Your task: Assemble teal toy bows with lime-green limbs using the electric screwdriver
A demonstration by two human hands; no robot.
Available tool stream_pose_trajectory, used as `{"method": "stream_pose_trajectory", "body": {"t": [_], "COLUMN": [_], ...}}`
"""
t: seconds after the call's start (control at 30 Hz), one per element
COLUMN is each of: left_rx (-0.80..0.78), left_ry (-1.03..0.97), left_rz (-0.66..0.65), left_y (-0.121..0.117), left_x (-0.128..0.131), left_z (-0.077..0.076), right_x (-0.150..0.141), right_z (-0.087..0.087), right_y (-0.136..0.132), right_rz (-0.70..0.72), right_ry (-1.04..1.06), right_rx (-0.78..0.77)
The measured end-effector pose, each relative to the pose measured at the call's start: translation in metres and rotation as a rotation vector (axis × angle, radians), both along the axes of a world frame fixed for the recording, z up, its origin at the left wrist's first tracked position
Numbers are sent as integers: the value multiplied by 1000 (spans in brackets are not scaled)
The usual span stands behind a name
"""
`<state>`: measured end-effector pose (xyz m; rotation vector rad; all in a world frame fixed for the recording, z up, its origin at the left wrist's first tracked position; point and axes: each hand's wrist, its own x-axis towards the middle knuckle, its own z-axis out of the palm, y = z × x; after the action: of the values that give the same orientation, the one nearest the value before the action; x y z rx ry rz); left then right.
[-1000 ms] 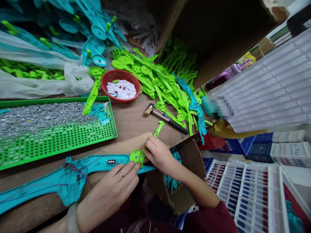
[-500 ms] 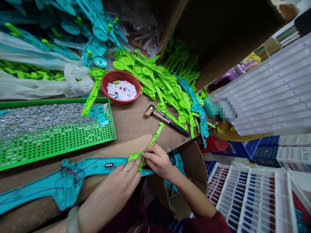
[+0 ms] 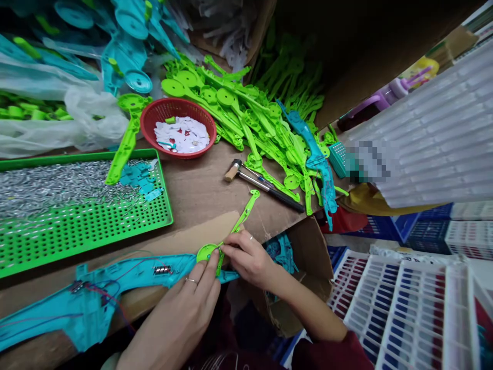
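Observation:
A long blue plastic shell half [image 3: 131, 275] lies along the near table edge, with thin red and blue wires and a small metal spring-like piece in it. Over its right end sits a light green plastic arm [image 3: 246, 208] with a round cup-shaped head. The fingers of my left hand [image 3: 188, 298] are closed on the green arm, just beside its round head. From the right, my right hand [image 3: 248, 257] pinches at the same spot, its fingertips meeting the left ones. Whatever small thing lies between those right fingertips is hidden.
A green perforated tray [image 3: 164, 205] holds many screws. Behind it stands a red basket [image 3: 154, 115] of white pieces. A hammer [image 3: 265, 187] lies before a heap of green arms [image 3: 265, 123]. Below the table edge is a cardboard box [image 3: 316, 252]; white crates [image 3: 400, 303] stand right.
The view has shifted slightly, so the tray and basket sit further left. Both hands stay together at the green arm, with only slight finger movement.

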<state>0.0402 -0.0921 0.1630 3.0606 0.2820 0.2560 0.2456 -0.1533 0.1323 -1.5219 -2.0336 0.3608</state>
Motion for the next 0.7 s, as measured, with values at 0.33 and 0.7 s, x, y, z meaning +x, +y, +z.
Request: {"method": "stream_pose_trajectory", "body": {"t": [0.33,0.7], "left_rx": [-212,-140], "left_ry": [-275,-238], "left_rz": [32,289], "left_y": [5,20], "left_x": [-4,-3], "left_z": [8,8], "right_x": [3,3], "right_z": [4,5], "right_y": [0,2], "right_rz": [88,41], "right_ry": [-119,-74], "right_rx": [-64,-79]}}
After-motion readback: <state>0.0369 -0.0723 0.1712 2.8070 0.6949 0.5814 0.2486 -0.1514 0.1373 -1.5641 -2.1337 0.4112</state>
